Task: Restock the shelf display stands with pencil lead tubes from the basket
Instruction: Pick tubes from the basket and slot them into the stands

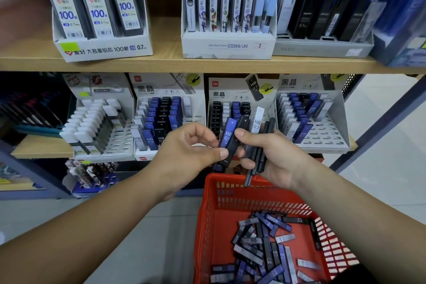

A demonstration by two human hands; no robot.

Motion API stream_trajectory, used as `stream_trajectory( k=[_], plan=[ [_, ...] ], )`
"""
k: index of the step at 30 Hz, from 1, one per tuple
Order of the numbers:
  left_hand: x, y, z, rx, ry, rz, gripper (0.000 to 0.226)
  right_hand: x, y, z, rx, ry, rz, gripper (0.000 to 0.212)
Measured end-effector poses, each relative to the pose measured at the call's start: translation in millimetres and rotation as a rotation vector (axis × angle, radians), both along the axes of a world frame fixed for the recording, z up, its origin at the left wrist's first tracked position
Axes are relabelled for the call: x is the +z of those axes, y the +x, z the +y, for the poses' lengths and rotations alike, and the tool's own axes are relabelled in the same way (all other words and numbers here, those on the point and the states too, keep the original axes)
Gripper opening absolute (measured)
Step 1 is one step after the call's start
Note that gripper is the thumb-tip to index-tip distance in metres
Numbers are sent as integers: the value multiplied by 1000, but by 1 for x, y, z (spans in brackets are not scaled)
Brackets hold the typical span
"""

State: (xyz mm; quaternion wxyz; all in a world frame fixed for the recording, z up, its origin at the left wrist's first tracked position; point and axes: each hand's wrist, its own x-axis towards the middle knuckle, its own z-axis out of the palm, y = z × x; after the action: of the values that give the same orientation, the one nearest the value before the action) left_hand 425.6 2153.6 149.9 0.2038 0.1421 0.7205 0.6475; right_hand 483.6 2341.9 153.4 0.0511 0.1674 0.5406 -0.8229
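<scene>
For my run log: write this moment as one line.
left hand: pinches blue tube | right hand: holds dark tubes | red basket: loose tubes inside

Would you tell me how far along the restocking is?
Partly done: the lower-shelf stands hold rows of tubes but show empty slots. In hand: the left hand pinches a blue tube beside the bundle the right hand grips. Left: many loose tubes in the red basket.

Head view, downward toward shelves [207,64]
</scene>
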Motion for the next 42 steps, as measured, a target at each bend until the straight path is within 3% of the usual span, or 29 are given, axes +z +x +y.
stream_trajectory(
  k=[5,9,16,25,32,36,42],
  plan=[
    [0,-4,1,-20,19,-72,35,-4,-3,-1,-19,-4,19,20],
    [-3,0,5,-28,-46,4,45,-8,-7,-8,-24,25,36,20],
    [-3,-11,0,-90,-66,-84,27,-12,-13,-6,3,155,31,30],
    [-5,-19,-4,-85,-69,-160,12,-15,-21,-13,-1,122,4,11],
    [-3,-47,-19,-89,-201,-50,35,-16,-43,-28,-89,188,10,12],
    [-1,-64,-34,-158,-257,38,68,-16,-51,-32,-108,252,-2,11],
    [8,-83,-51,30,-313,202,39,-13,-49,-42,88,238,-106,18]
  ],
)
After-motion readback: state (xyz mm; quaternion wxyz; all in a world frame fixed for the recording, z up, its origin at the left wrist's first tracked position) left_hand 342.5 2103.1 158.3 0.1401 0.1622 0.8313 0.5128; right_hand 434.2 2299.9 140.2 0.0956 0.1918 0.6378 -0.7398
